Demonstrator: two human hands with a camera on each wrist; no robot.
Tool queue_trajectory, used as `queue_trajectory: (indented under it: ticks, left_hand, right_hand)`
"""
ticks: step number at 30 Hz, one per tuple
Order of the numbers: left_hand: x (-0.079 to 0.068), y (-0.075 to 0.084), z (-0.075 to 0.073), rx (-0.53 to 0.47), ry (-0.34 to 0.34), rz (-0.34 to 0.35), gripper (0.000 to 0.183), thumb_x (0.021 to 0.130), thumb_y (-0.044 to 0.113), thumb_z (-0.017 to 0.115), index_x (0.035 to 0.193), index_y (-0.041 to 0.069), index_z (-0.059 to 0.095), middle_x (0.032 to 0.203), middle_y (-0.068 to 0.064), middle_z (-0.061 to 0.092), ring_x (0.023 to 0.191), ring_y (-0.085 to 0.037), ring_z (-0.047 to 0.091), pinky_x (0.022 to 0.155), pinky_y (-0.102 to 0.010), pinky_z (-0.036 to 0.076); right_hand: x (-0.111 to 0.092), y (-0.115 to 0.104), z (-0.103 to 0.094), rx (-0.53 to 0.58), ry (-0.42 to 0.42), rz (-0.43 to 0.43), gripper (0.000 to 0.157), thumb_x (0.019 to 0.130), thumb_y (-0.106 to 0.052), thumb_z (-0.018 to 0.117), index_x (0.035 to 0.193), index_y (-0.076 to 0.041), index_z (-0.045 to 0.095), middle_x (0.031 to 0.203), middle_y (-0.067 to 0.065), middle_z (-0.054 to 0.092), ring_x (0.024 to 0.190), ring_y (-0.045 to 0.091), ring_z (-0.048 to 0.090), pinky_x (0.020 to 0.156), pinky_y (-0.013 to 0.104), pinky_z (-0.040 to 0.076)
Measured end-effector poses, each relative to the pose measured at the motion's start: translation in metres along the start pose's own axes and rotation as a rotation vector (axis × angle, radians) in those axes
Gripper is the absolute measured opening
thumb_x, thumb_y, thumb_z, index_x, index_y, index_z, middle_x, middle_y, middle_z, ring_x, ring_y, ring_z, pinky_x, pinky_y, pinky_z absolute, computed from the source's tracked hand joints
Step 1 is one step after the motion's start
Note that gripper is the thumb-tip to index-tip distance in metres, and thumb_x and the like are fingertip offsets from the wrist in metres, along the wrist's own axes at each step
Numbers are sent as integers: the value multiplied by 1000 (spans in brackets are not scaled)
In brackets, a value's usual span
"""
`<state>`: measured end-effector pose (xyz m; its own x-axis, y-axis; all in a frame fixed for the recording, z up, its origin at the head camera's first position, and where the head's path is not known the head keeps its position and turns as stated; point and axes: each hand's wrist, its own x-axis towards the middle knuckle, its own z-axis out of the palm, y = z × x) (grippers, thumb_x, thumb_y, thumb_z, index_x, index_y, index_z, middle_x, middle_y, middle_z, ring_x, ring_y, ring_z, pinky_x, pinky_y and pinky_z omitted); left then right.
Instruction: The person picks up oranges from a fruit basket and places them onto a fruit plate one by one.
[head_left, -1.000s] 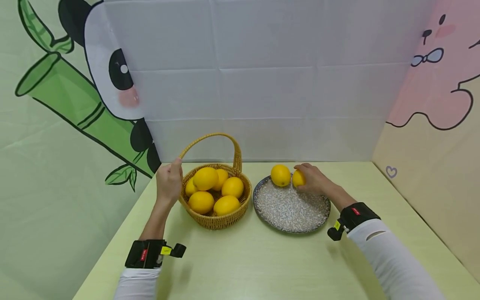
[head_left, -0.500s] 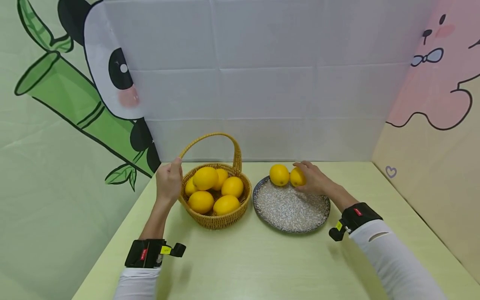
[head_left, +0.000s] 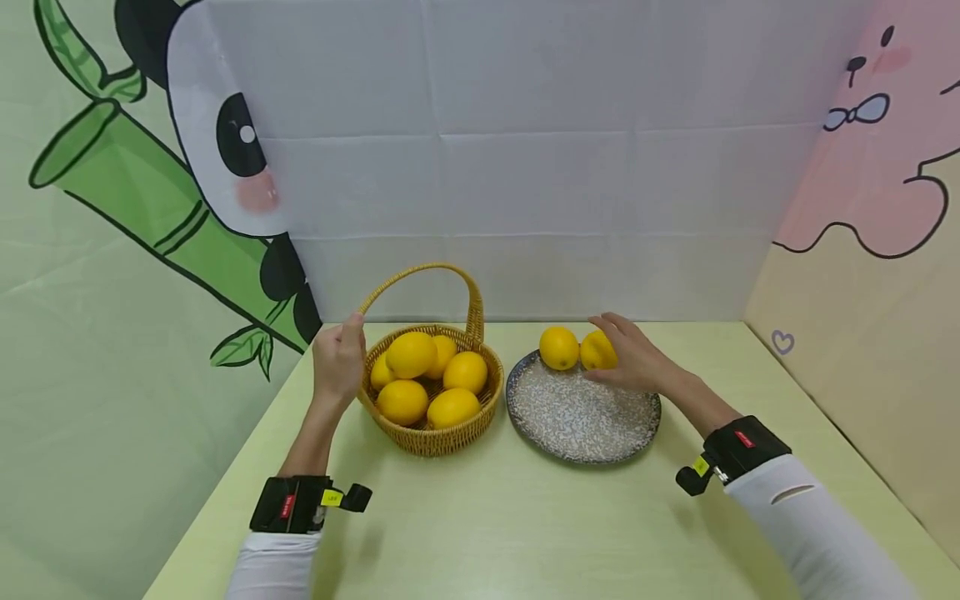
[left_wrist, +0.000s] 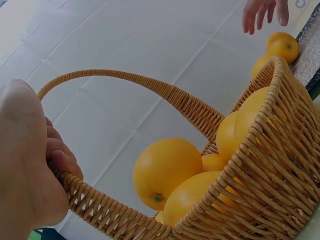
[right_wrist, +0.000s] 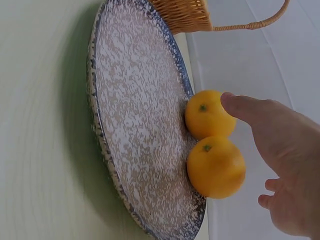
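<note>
My left hand (head_left: 337, 362) grips the handle (left_wrist: 125, 76) of a wicker basket (head_left: 429, 446), its fingers wrapped round the left side of the arch. Several oranges (head_left: 411, 356) fill the basket. Right of it lies a round speckled plate (head_left: 585, 421) with a dark rim. Two oranges sit side by side at the plate's far edge, a left orange (head_left: 558, 348) and a right orange (head_left: 597, 350). My right hand (head_left: 636, 358) is beside the right orange, fingers and thumb spread apart. In the right wrist view the hand (right_wrist: 295, 160) stands off from the oranges, holding nothing.
A pale green table (head_left: 495, 533) bears the basket and plate. Behind it hangs a light grey cloth backdrop (head_left: 525, 192), close to the far edge. Printed side panels with a panda (head_left: 217, 167) and a pink animal (head_left: 877, 183) flank the table.
My right hand has loosened from the right orange; its fingers have opened and it has drawn slightly back to the right. The orange stays beside the other. The left hand has kept its grip.
</note>
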<state>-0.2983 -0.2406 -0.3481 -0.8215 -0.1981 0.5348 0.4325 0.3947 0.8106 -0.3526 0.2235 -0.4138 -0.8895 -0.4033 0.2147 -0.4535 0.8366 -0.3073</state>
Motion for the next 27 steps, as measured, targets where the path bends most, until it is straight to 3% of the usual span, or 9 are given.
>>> queue_trajectory:
  ticks: [6,16,22,27]
  left_hand:
    - [11,-33,4,12,8,-2,65,108,42,44,50,12,40,43,9,32,36,-9,26,37,-24,17]
    - [10,-35,3,17,8,7,68,107,48,43,51,10,40,44,7,32,37,-14,27,36,-25,18]
    - [9,-34,4,20,12,7,66,108,46,43,51,12,41,43,8,32,37,-12,27,37,-25,19]
    - [10,-37,4,26,29,1,64,109,40,44,50,14,40,43,9,31,36,-8,26,38,-24,17]
  right_hand:
    - [-11,-21,-6,34,44,-22,104,85,-50,80,163,-7,26,164,23,20,148,42,19,111,69,27]
    - [-21,-64,-2,107,107,-122,100,86,-49,79,163,-12,28,165,13,23,148,32,23,111,62,34]
    - [-21,-96,3,100,79,-153,98,87,-52,76,163,-13,29,166,11,23,146,30,27,108,58,41]
    - [-12,-121,8,95,69,-176,98,87,-55,74,164,-16,27,167,9,23,148,28,26,111,57,37]
